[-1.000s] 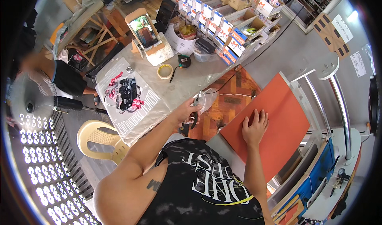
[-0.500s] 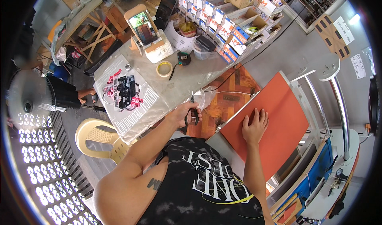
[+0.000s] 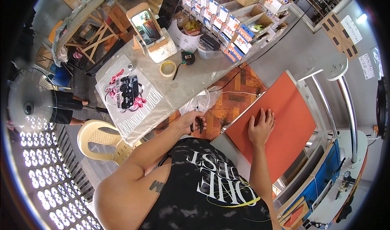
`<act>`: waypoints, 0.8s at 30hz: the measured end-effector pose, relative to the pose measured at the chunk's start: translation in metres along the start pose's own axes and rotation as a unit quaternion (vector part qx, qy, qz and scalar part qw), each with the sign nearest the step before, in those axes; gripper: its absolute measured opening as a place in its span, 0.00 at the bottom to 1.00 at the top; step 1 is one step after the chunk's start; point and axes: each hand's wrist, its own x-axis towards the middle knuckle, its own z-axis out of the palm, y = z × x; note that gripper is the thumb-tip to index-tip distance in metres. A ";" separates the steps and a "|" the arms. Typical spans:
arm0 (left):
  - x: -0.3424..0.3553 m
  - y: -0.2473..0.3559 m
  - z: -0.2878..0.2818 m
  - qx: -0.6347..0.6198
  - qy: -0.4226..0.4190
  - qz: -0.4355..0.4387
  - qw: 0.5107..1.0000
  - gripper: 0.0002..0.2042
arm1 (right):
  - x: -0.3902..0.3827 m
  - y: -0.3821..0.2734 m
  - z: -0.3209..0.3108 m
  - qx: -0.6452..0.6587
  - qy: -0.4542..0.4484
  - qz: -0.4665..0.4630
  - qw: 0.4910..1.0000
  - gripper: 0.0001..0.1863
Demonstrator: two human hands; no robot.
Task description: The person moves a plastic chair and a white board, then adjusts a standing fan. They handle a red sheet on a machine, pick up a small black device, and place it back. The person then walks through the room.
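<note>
Left hand (image 3: pixel 190 122) closed around a pair of pliers (image 3: pixel 198 122), fingers curled over the dark handles, metal nose pointing up and away from the body toward the edge of the grey table (image 3: pixel 195 81). Pliers held just off the near corner of that table, over a crumpled clear plastic bag (image 3: pixel 203 102) that hangs at the table's edge. Thin white cord (image 3: pixel 239 93) trailing from beside the bag, past the table's near side, toward the orange pad.

Right hand (image 3: pixel 260 126) laid flat on the orange pad (image 3: pixel 284 120), fingers spread and straight, palm down, gripping nothing. Pad lying to the right of the table, well below its level in the picture, tilted on a grey machine bed (image 3: pixel 227 146) with curved chrome bars (image 3: pixel 341 104) rising beyond it.

On the table, near its middle: a roll of tape (image 3: pixel 167 68), pale and ring-shaped, and just right of it a small black tape measure (image 3: pixel 187 57). At the table's left end: a sheet printed in black, pink and white (image 3: pixel 129 92), lying flat under clear wrap. At the far side of the table: a small framed mirror (image 3: pixel 145 25) standing on a white block, and behind that a row of cardboard boxes (image 3: pixel 227 22) stacked along the back edge.

Left of the table, lower down: a cream plastic chair (image 3: pixel 99 136). Further left, beyond the chair: a standing fan (image 3: pixel 26 104), and beside it the legs of another person (image 3: pixel 67 108) in dark shorts.
</note>
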 end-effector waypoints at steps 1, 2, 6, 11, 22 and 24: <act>0.000 0.000 0.000 0.001 0.004 -0.001 1.000 0.08 | 0.000 0.000 0.000 -0.002 0.000 0.000 1.000 0.30; 0.000 0.000 0.000 0.001 0.012 -0.003 1.000 0.08 | 0.000 0.000 0.000 -0.003 -0.001 0.000 1.000 0.30; 0.000 0.002 0.000 0.001 0.020 0.006 1.000 0.09 | 0.000 0.000 0.000 -0.004 -0.001 0.001 1.000 0.30; -0.002 0.000 -0.002 0.003 0.034 0.017 0.999 0.10 | 0.000 0.000 0.001 -0.003 -0.001 0.001 1.000 0.30; 0.004 -0.009 -0.012 0.004 0.023 0.004 1.000 0.10 | 0.000 0.000 0.001 0.001 0.009 -0.003 1.000 0.29; 0.004 -0.008 -0.012 0.007 0.022 0.005 1.000 0.09 | 0.000 0.000 0.001 -0.001 0.010 -0.002 1.000 0.29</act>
